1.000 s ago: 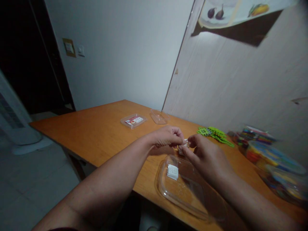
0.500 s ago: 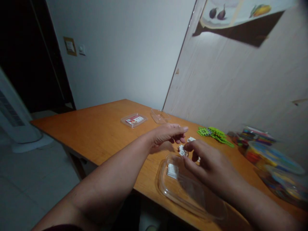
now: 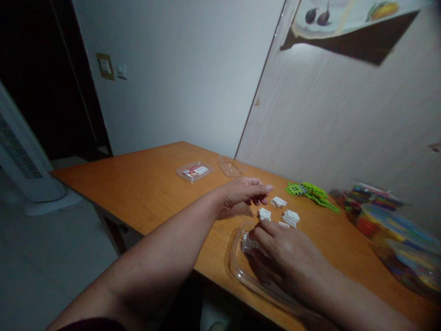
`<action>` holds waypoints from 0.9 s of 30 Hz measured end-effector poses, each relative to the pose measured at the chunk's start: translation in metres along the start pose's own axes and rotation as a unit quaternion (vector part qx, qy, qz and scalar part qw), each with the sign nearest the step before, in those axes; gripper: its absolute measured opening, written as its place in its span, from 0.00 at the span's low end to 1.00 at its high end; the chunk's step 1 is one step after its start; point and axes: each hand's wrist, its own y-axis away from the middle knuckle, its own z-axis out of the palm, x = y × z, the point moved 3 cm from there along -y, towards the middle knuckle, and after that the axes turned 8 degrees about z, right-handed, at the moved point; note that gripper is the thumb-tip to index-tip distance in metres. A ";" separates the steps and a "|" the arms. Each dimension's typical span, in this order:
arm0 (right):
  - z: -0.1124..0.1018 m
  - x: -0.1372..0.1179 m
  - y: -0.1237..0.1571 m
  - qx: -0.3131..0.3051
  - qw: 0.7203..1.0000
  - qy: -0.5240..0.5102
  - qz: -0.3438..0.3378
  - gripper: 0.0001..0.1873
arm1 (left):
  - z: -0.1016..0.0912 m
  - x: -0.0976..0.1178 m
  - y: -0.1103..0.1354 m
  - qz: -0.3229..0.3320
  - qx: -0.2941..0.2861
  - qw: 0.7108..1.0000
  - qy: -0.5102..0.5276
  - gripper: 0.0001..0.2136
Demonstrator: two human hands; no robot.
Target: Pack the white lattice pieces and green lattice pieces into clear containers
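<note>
"Piles of small, flat, white, paper-like pieces (image 3: 264, 214): how many lie out on the orange-brown wooden table (image 3: 131, 184)?"

"Three, plus a thin white strip (image 3: 284, 225) partly behind the right hand (image 3: 282, 246), all beyond the far edge of the clear plastic tray (image 3: 241, 274)."

"What's left inside?"

"One small white stack (image 3: 245, 242) by the tray's far left corner. The right hand's fingers are at it; its back hides the tips, so I can't tell whether they've closed."

"And the left hand (image 3: 246, 191)?"

"Seemingly holding nothing, thumb and fingertips apart, near the piles. Well along, I'd judge, with that stack left."
</note>
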 end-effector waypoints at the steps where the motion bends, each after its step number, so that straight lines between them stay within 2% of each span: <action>1: 0.002 0.001 0.000 0.006 1.000 0.001 0.000 0.07 | 0.000 0.000 0.000 0.003 -0.003 1.000 -0.001 0.21; 7: 0.010 0.005 0.003 0.021 1.000 0.003 0.006 0.10 | 0.002 0.002 0.000 0.003 -0.011 1.000 0.005 0.20; 12: -0.005 0.015 0.009 0.033 0.999 -0.026 0.032 0.10 | 0.001 0.001 0.000 -0.007 -0.013 1.000 0.002 0.19; 15: -0.019 0.045 0.018 0.082 0.989 -0.077 0.097 0.11 | -0.001 -0.003 -0.001 -0.006 -0.010 1.000 -0.001 0.17; 18: -0.023 0.091 0.029 0.147 0.964 -0.120 0.188 0.11 | -0.003 -0.006 -0.002 -0.017 -0.001 1.000 -0.004 0.16; 20: -0.015 0.119 0.035 0.133 0.952 -0.143 0.236 0.12 | -0.004 -0.007 -0.003 -0.026 0.002 1.000 -0.010 0.15; 22: 0.000 0.136 0.039 0.083 0.943 -0.177 0.267 0.13 | -0.004 -0.007 -0.003 -0.033 0.006 0.999 -0.014 0.15; 25: 0.025 0.143 0.037 0.031 0.934 -0.212 0.285 0.13 | -0.004 -0.006 -0.003 -0.040 0.014 0.999 -0.012 0.15; 27: 0.038 0.140 0.032 0.016 0.940 -0.211 0.269 0.13 | -0.004 -0.007 -0.003 -0.044 0.018 0.999 -0.014 0.16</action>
